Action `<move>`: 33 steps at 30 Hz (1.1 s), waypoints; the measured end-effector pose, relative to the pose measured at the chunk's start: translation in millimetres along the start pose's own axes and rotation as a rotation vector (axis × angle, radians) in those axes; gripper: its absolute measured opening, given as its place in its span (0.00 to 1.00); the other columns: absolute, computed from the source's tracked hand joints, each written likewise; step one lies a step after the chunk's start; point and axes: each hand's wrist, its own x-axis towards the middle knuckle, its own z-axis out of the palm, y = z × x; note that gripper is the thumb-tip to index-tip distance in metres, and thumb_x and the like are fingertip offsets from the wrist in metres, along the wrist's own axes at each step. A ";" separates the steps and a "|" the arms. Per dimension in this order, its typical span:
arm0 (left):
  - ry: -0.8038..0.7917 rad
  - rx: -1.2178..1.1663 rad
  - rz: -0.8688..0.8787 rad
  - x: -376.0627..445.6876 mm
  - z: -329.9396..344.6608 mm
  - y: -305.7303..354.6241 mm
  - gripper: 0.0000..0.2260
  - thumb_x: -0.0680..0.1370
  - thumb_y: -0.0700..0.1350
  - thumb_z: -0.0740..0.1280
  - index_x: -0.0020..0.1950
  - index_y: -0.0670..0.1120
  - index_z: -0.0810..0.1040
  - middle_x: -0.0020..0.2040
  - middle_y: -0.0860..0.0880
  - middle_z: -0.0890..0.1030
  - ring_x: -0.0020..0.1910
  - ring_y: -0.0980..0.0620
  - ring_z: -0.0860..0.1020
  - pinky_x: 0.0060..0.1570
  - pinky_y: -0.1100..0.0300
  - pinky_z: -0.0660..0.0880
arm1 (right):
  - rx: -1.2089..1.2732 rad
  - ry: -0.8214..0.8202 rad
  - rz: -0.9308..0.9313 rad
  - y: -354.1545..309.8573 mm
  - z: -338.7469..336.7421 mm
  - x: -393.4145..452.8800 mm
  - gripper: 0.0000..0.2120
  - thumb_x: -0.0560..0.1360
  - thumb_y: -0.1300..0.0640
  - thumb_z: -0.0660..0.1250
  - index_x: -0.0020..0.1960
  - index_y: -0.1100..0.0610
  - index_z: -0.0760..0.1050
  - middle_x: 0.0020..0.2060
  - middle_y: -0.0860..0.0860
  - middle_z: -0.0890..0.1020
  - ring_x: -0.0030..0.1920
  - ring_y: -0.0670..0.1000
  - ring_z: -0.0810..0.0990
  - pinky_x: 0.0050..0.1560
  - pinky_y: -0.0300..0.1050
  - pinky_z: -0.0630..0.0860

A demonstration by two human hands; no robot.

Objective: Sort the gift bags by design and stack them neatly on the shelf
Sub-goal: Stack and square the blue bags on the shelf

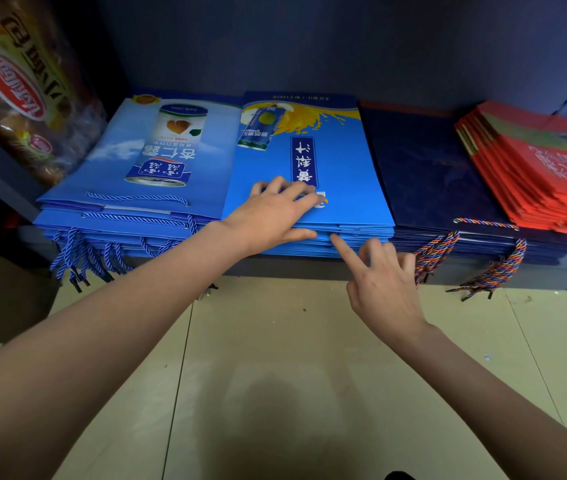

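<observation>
Several flat stacks of gift bags lie side by side on a low dark shelf (310,268). From the left: light blue bags with a can picture (136,161), bright blue bags with a yellow splash (344,174), dark navy bags (427,168) with multicoloured rope handles, and red bags (535,168). My left hand (275,213) rests flat on the front of the bright blue stack, thumb against its front edge. My right hand (379,278) is in front of that stack, index finger touching the bag edges, holding nothing.
A large bread package (18,88) leans at the far left beside the shelf upright. Blue rope handles (81,254) and multicoloured ones (493,271) hang over the shelf's front edge. Beige tiled floor (275,375) lies below.
</observation>
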 end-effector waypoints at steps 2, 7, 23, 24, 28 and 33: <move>0.009 0.009 -0.001 0.4 0.1 -0.5 0.27 0.79 0.59 0.56 0.75 0.52 0.56 0.74 0.51 0.59 0.69 0.45 0.60 0.66 0.48 0.60 | -0.036 -0.128 0.034 -10.9 -3.5 4.4 0.33 0.64 0.61 0.68 0.69 0.54 0.70 0.32 0.54 0.74 0.33 0.56 0.72 0.40 0.49 0.56; 0.039 0.069 -0.006 -1.2 3.3 1.3 0.28 0.78 0.61 0.56 0.76 0.52 0.56 0.75 0.51 0.58 0.70 0.46 0.59 0.66 0.49 0.59 | 0.002 -0.454 0.078 -21.1 -20.6 17.9 0.32 0.77 0.57 0.53 0.77 0.49 0.43 0.40 0.50 0.74 0.40 0.56 0.70 0.55 0.49 0.61; 0.126 0.118 -0.133 5.4 9.0 30.8 0.30 0.76 0.64 0.59 0.69 0.44 0.62 0.70 0.45 0.63 0.68 0.41 0.61 0.67 0.43 0.58 | 0.254 0.035 -0.045 43.2 -10.9 46.4 0.21 0.63 0.55 0.78 0.52 0.61 0.76 0.50 0.58 0.75 0.53 0.54 0.65 0.54 0.56 0.67; 0.141 0.109 -0.134 6.9 9.5 28.6 0.30 0.75 0.63 0.60 0.68 0.44 0.63 0.69 0.45 0.64 0.67 0.41 0.62 0.66 0.43 0.59 | 0.254 0.046 -0.054 44.1 -9.2 47.2 0.21 0.64 0.54 0.78 0.52 0.61 0.75 0.50 0.57 0.75 0.53 0.54 0.65 0.54 0.55 0.66; 0.261 0.073 -0.089 8.2 15.5 21.9 0.29 0.69 0.62 0.68 0.57 0.40 0.75 0.58 0.42 0.76 0.55 0.38 0.74 0.55 0.40 0.71 | 0.311 0.083 -0.079 42.3 -6.7 50.1 0.18 0.67 0.52 0.74 0.52 0.59 0.74 0.49 0.56 0.74 0.53 0.53 0.65 0.54 0.52 0.63; 0.298 0.025 -0.078 9.7 21.4 18.5 0.29 0.70 0.64 0.59 0.54 0.40 0.76 0.55 0.42 0.78 0.51 0.38 0.76 0.51 0.41 0.73 | 0.350 0.047 -0.191 44.9 -8.4 58.5 0.15 0.72 0.45 0.61 0.53 0.54 0.70 0.49 0.54 0.73 0.50 0.52 0.65 0.50 0.51 0.64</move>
